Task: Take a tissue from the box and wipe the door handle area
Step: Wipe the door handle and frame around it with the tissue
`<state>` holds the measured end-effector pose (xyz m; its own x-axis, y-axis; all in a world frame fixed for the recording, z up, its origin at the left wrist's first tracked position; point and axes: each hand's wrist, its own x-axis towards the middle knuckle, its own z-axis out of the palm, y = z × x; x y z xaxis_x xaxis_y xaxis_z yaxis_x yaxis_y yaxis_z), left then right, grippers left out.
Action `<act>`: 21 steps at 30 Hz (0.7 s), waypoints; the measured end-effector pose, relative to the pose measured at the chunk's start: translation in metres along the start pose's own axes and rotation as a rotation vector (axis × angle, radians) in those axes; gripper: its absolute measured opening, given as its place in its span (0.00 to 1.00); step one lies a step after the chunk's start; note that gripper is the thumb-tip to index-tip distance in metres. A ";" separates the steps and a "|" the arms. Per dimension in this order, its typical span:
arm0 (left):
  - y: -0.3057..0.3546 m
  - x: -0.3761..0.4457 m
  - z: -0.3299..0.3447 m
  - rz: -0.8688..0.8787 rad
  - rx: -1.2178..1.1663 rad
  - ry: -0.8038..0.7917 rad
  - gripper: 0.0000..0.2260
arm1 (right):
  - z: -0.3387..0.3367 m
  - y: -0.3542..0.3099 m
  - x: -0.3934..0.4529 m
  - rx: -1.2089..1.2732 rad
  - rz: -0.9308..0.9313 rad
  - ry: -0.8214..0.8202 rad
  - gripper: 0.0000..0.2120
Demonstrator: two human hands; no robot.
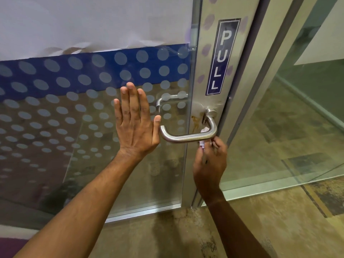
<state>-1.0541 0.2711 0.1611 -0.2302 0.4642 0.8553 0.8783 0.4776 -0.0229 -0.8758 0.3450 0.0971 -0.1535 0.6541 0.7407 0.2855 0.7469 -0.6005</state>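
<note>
A brushed steel lever handle (186, 137) sticks out from the silver frame of a glass door (202, 75). Brown smears (195, 120) mark the frame just left of the handle's base. My left hand (135, 121) lies flat on the glass with straight fingers, its thumb touching the handle's free end. My right hand (211, 161) is below the handle's bend and pinches a small crumpled white tissue (203, 135), which sits behind the handle bar against the frame. The tissue box is out of view.
A blue PULL sign (222, 56) runs down the frame above the handle. The door glass carries frosted dots and white paper (93, 21) higher up. A fixed glass panel (297, 118) stands to the right. Mottled floor (167, 235) lies below.
</note>
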 end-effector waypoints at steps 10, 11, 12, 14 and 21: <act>-0.002 -0.001 -0.001 0.015 0.023 -0.009 0.40 | 0.039 0.008 -0.003 -0.036 -0.217 -0.256 0.25; -0.002 -0.001 -0.001 0.016 0.022 -0.007 0.40 | 0.042 0.009 -0.001 -0.053 -0.241 -0.266 0.27; -0.003 -0.001 0.000 0.016 0.022 -0.003 0.40 | 0.043 0.011 0.000 -0.065 -0.261 -0.276 0.28; -0.003 -0.002 0.000 0.018 0.016 0.001 0.40 | 0.044 0.013 0.002 -0.085 -0.291 -0.302 0.31; -0.003 -0.002 0.000 0.029 0.011 0.017 0.39 | 0.052 0.005 0.015 -0.352 -0.383 -0.286 0.39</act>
<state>-1.0564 0.2689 0.1593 -0.1973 0.4651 0.8630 0.8798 0.4723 -0.0534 -0.9254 0.3648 0.0895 -0.5427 0.3881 0.7449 0.4486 0.8837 -0.1336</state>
